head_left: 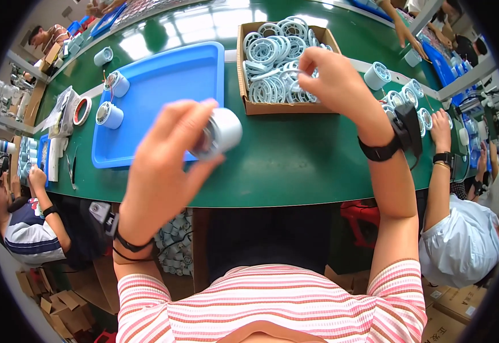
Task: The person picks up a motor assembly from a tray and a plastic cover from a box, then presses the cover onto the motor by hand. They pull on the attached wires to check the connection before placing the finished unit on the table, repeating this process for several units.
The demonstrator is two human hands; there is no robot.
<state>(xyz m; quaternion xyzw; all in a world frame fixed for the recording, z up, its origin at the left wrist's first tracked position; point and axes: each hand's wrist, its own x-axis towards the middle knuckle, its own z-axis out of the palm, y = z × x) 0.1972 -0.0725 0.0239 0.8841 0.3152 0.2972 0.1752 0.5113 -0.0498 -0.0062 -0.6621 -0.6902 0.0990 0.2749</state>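
A person in a pink-and-white striped top works at a long green table (295, 166), seen from above. The left hand (160, 171) is raised over the table's near edge, thumb and fingers pinched around a short white cylindrical part (222, 132), blurred, with a dark open end facing the palm. The right hand (332, 74) reaches into a cardboard box (242, 68) farther back, fingertips pressed together on one of the white plastic rings (266, 51) that fill it. A black strap circles each wrist. Just left of the box lies a blue tray (169, 80), with 2 similar white cylinders (110, 114) standing at its left edge. More white cylinders (401, 94) stand to the right of the box. Other people sit at both sides.
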